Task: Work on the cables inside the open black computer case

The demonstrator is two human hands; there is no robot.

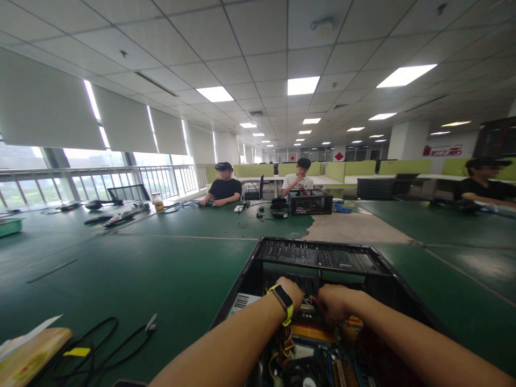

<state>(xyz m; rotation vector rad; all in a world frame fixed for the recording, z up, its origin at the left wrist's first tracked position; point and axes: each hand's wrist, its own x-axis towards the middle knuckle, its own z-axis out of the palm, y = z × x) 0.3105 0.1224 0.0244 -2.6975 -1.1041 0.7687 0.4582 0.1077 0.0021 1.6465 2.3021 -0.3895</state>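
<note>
both hands (312,301) reach among wires (308,301) inside the open computer case (322,258)

I see bright, even light from ceiling panels (303,85) and glaring left windows (92,161); the wide lens bends the edges, and the foreground looks soft.

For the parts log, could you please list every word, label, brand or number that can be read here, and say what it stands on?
Nothing here reads clearly.
Red lettering on the far wall sign: too blurred to read.
Red diamond signs on the back wall: characters too small.
White label inside the open computer case, beside the left hand: print too small.
Motherboard below the right hand: markings blurred.
Bottle label on the green table: unreadable.
</note>
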